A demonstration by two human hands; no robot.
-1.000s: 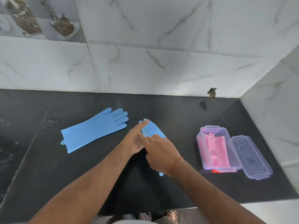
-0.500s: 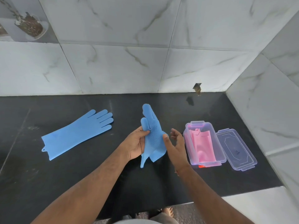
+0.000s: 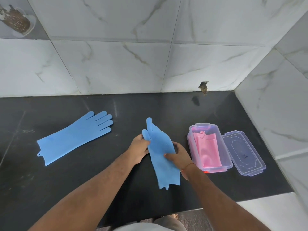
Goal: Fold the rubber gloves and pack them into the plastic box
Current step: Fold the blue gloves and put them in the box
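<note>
Two blue rubber gloves on record, both over a black counter (image 3: 166, 110) backed by marble-patterned wall tiles (image 3: 116, 64). Item one: the held blue glove (image 3: 160, 152), lengthwise towards the wall, fingers pointing away from the person, cuff end with a small hanging tab nearest the counter's front edge. Left hand (image 3: 139, 150): grip closed on the glove's left edge near the thumb, fingers curled round the rubber. Right hand (image 3: 179, 154): grip closed on the glove's right side at mid-length, thumb laid across the top surface, fingers wrapped behind the edge; a thin red-orange thread (image 3: 187, 165) circles that wrist. Whether the cuff end rests on the counter or hangs just above it cannot be told. Item two: the flat blue glove (image 3: 75, 137), lying spread out on the counter well to the left of the hands, fingers towards the wall, cuff towards the front. Item three: a clear plastic box (image 3: 225, 157), open, just right of the right hand, holding a folded pink glove (image 3: 207, 150) inside. Item four: the box's clear lid (image 3: 243, 152), lying on the counter touching or just beside the box's right side. Item five: a small brown fixture (image 3: 203, 87) at the wall's base.
</note>
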